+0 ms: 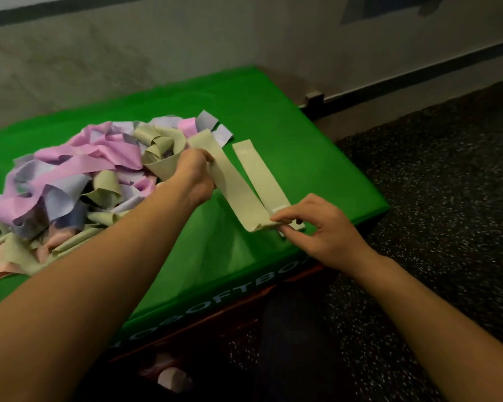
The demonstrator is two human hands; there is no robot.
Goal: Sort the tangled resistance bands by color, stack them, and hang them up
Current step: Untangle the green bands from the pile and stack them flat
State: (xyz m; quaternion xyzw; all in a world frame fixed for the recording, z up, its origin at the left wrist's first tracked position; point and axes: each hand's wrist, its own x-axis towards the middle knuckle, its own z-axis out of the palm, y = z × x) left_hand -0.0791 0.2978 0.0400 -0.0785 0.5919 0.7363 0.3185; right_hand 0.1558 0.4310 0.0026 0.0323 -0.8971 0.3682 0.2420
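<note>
Left hand point(193, 172) grips the far end of a flat sage-green fabric resistance band point(238, 184), fingers curled round it right at the edge of the tangled heap of pink, lilac and sage bands point(70, 175). Right hand point(317, 224) pinches the band's near fold between thumb and fingertips, close to the right front corner of the bright green padded box point(273, 111). A second flat sage band point(262, 175) lies just beside (start of a stack, I'd judge). To do this well: pull taut, flatten the twist, lay it square on its neighbour, ends aligned.
</note>
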